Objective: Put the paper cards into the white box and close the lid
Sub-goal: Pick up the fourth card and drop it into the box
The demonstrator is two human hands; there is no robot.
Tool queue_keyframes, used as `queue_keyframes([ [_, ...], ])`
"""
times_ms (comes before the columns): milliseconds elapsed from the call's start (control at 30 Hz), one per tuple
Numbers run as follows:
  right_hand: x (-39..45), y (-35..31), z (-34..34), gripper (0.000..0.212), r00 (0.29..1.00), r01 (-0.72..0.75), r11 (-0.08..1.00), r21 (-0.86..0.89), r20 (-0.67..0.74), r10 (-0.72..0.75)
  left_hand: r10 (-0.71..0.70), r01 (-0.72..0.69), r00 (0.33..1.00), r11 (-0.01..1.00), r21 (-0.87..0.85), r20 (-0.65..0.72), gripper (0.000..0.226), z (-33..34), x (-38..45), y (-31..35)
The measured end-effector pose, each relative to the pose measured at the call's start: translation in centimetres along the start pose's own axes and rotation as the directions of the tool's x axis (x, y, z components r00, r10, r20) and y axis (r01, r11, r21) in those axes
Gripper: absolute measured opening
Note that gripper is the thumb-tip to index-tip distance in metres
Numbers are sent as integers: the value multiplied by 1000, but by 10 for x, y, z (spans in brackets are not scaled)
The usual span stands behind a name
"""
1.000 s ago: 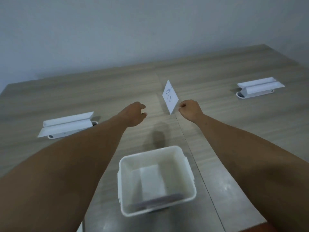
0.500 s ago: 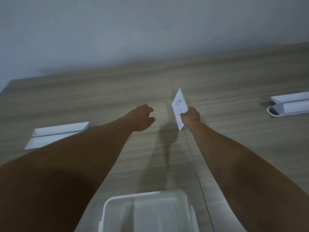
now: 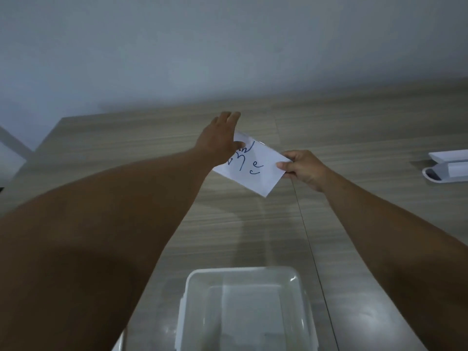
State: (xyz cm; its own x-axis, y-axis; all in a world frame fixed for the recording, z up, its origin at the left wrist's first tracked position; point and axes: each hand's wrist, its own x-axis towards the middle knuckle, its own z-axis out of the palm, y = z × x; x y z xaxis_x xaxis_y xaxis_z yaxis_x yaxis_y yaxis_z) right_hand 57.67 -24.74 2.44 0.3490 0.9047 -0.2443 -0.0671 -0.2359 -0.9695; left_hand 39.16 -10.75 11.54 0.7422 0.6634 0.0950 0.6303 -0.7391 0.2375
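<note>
- The white box [image 3: 244, 310] sits at the near edge of the table [image 3: 354, 138], open at the top, its rounded rim facing the camera; the bottom of the frame cuts off its near side. Something pale lies flat inside it, too dim to name.
- Both bare forearms reach from the near corners of the frame out over the table, one on either side of the box and above it.
- The right hand [image 3: 302, 169] is past the box toward the middle of the table, just right of the seam that runs across the tabletop. Its thumb and fingers are closed on the right end of a paper card [image 3: 255, 168].
- The paper card is held in the air above the table, tilted, with its written face toward the camera (blue pen marks, not legible). It is well apart from the white box, farther out.
- The left hand [image 3: 219, 140] lies over the card's left end, its back to the camera and fingers stretched forward, close together. Whether it grips the card or only covers it cannot be told.
- At the right edge of the table, a white holder [image 3: 445, 167] with a long flat top is partly cut off by the frame.
- Beyond the far edge stands a plain pale wall [image 3: 228, 46].
</note>
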Motion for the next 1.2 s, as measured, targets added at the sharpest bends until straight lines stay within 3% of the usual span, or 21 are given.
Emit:
queue_keyframes([
  [200, -56, -46, 26, 33, 999, 15, 995, -99, 53, -9, -82, 74, 996, 979, -191, -30, 30, -45, -54, -3],
  [400, -139, -60, 60, 33, 1000, 27, 965, -261, 13, -24, -70, 63, 997, 962, -267, -15, 32, -54, -137, -2],
  [600, -204, -46, 81, 32, 1000, 0, 931, -364, 23, 8, -57, 80, 994, 958, -276, 90, 27, -38, -220, -2],
  [933, -276, 48, 115, 23, 994, -87, 857, -508, 10, 107, -12, 97, 945, 965, -245, 327, 25, 27, -314, -7],
  [1067, -288, 75, 121, 21, 988, -114, 782, -613, 14, 155, 37, 51, 903, 980, -194, 428, 28, 50, -340, -7],
  [1200, -293, 86, 125, 28, 978, -86, 625, -776, 55, 202, 91, -4, 869, 984, -176, 487, 27, 66, -356, -6],
])
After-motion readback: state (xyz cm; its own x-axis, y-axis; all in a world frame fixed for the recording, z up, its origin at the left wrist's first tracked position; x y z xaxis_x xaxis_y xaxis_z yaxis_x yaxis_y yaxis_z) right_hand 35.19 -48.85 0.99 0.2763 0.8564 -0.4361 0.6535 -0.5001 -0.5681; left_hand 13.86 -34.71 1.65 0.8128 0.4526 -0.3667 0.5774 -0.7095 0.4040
